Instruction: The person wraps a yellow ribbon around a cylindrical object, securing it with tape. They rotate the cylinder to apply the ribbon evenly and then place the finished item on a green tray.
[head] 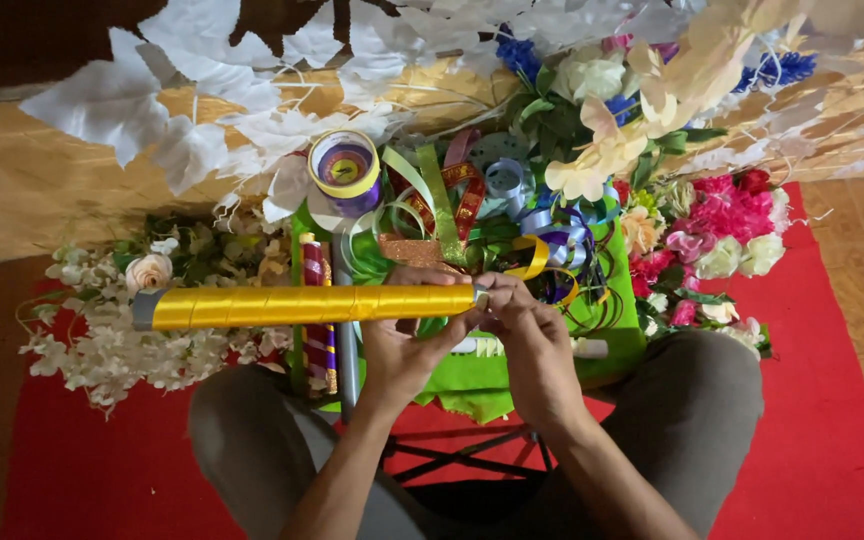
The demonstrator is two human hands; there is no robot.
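The person sits with knees apart over a red mat (832, 420), holding a long rod wrapped in shiny yellow ribbon (312, 305) level across the lap. The left hand (402, 345) cups the rod from below near its right end, fingers closed around it. The right hand (532, 340) meets that same end, its grip pinching the ribbon's loose edge at the tip. The rod's bare grey end sticks out to the left over a spray of white flowers (112, 340). Just beyond the hands lies a green cloth (472, 375) heaped with curled ribbons (462, 215), with a purple and yellow ribbon spool (345, 170) behind it. Pink and red flowers (722, 225) sit to the right, and white paper leaves (192, 120) hang overhead.
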